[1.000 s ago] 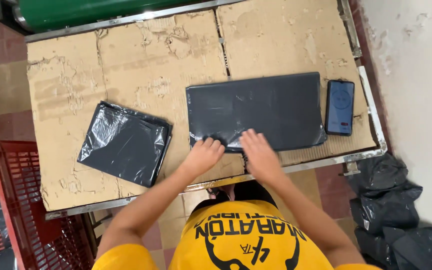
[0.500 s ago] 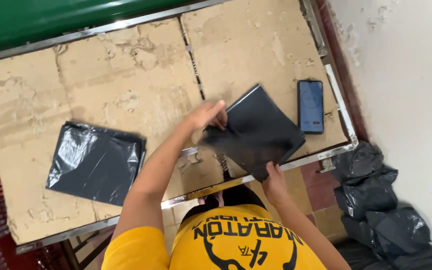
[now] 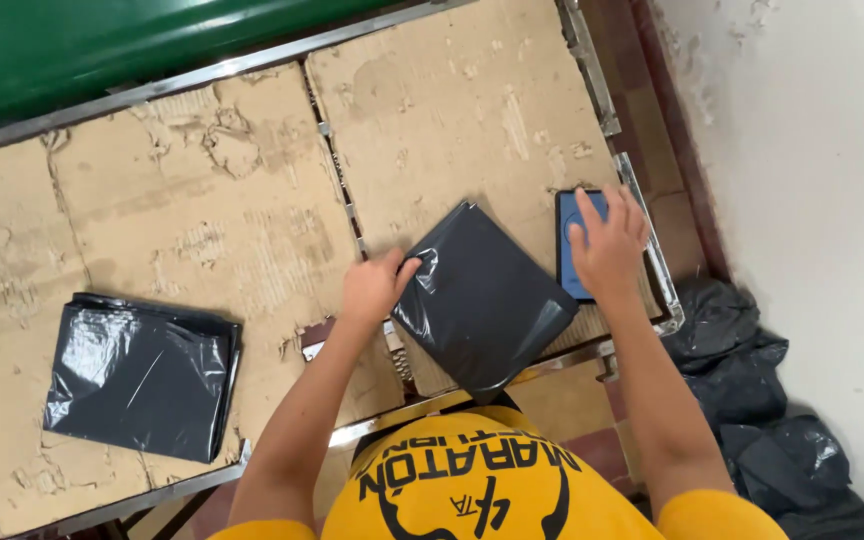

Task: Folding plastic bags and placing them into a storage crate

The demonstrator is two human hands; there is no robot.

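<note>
View: head camera, looking straight down at a workbench covered in torn cardboard (image 3: 202, 200).

Left hand (image 3: 372, 290): centre of the frame, fingers curled onto the left corner of the folded bag (image 3: 482, 300). Thumb and fingers look pinched on the plastic edge; a light hold, seemingly to keep the fold from springing open.

Folded bag: dark grey plastic, folded to a rough square and turned like a diamond, lower centre of the frame. Its lower corner hangs past the near metal rail (image 3: 512, 375) of the bench, so the pinned corner is what keeps it in place.

Right hand (image 3: 607, 250): right of centre, palm down with fingers spread flat over the phone (image 3: 574, 250). It grips nothing that I can see; whether it presses or only rests there I cannot tell.

Phone: blue screen, lying flat near the right edge of the bench, just right of the folded bag and mostly covered by the hand.

Stack (image 3: 142, 375): black folded bags piled flat at lower left, well apart from both hands.

Loose bags (image 3: 762, 410): crumpled black plastic on the floor at lower right, beside the white wall (image 3: 812, 150).

Green surface (image 3: 102, 40): across the upper left, behind the bench.

Shirt (image 3: 472, 480): yellow, bottom centre, the person's own.
</note>
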